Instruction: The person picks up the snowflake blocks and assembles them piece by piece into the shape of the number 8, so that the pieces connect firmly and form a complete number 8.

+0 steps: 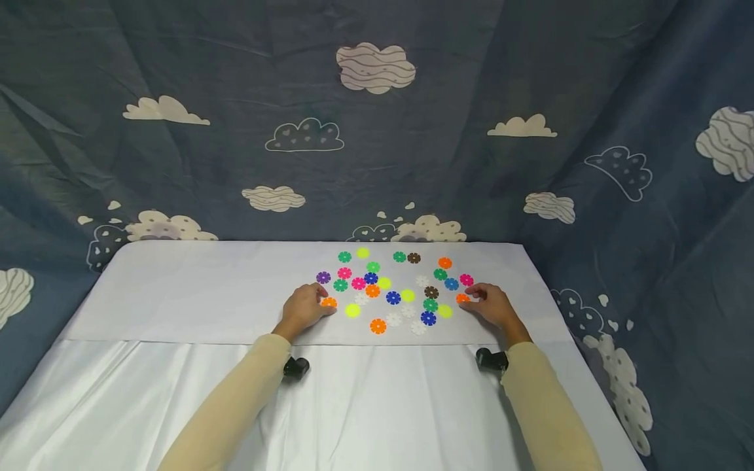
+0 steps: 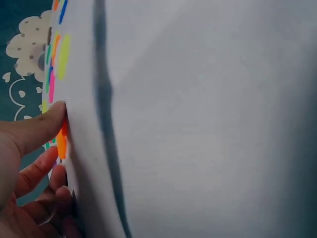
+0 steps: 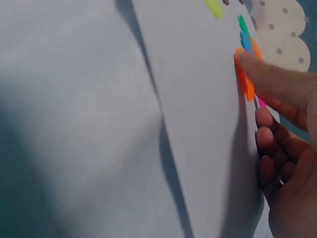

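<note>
Many small, notched plastic interlocking discs lie spread on the white board; a blue disc point(image 1: 393, 298) is near their middle. At the left end, my left hand point(image 1: 304, 307) pinches an orange interlocking disc point(image 1: 328, 302) between thumb and index finger. That disc point(image 2: 62, 144) shows in the left wrist view, partly covered by the fingers. At the right end, a second orange interlocking disc point(image 1: 462, 298) sits between the thumb and index finger of my right hand point(image 1: 496, 307). In the right wrist view the thumb is on this disc point(image 3: 245, 79), other fingers curled below.
The white board point(image 1: 206, 294) lies on a white cloth point(image 1: 383, 399), its front edge making a step. A purple disc point(image 1: 323, 278) is just beyond my left hand and a pink disc point(image 1: 466, 280) just beyond the right. A dark cloud-print curtain point(image 1: 412, 163) hangs behind.
</note>
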